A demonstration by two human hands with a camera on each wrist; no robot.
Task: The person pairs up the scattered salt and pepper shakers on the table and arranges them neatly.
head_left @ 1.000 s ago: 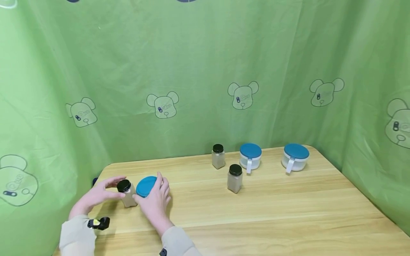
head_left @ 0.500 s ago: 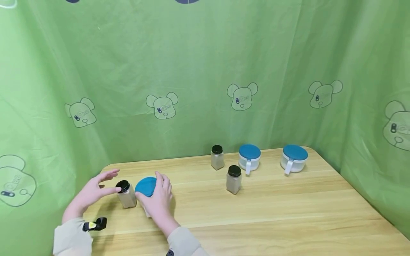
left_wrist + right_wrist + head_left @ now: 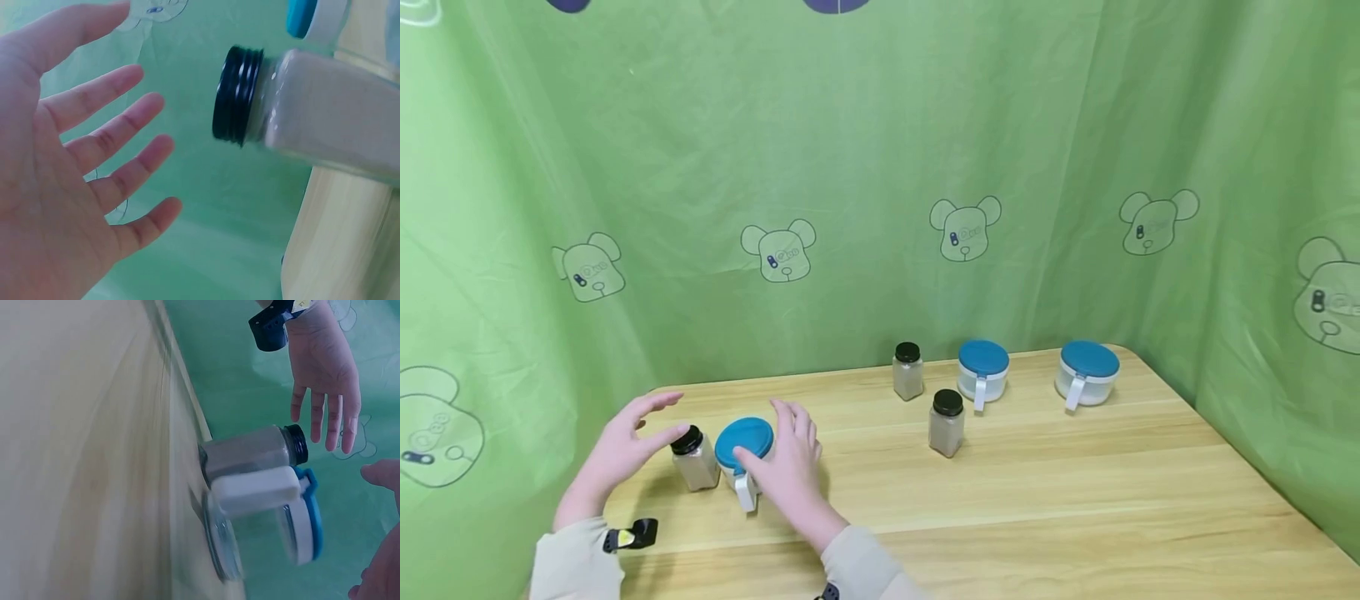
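Two bare hands are working the left end of a light wood-grain table (image 3: 1037, 508), and neither one's gripping anything. Left hand (image 3: 616, 448) has its fingers spread and thumb held apart from them, right beside a square-sided, see-through jar with a black screw lid (image 3: 698, 467), greyish in the body and standing upright. From the head view the thumb looks like it's on that lid, but the left wrist view shows a gap, so not touching. Right hand (image 3: 792, 467) is loose too, thumb and fingers apart, around the side of a round clear container with a flat blue lid and white handle (image 3: 742, 434). Right wrist view has the thumb off the lid. That container sits upright just to the right of the jar, handle toward the person. Both arms have pale sleeves (image 3: 576, 560), and there's a small black wrist camera (image 3: 638, 533) on the left one. Further out, well to the right, are two more black-lidded jars, one at the back (image 3: 907, 377) and one a bit nearer (image 3: 946, 427), then two more blue-lidded containers near the back edge, one by the jars (image 3: 983, 367) and one by the corner (image 3: 1087, 371). Behind everything hangs a green curtain with bear-head prints (image 3: 865, 125).
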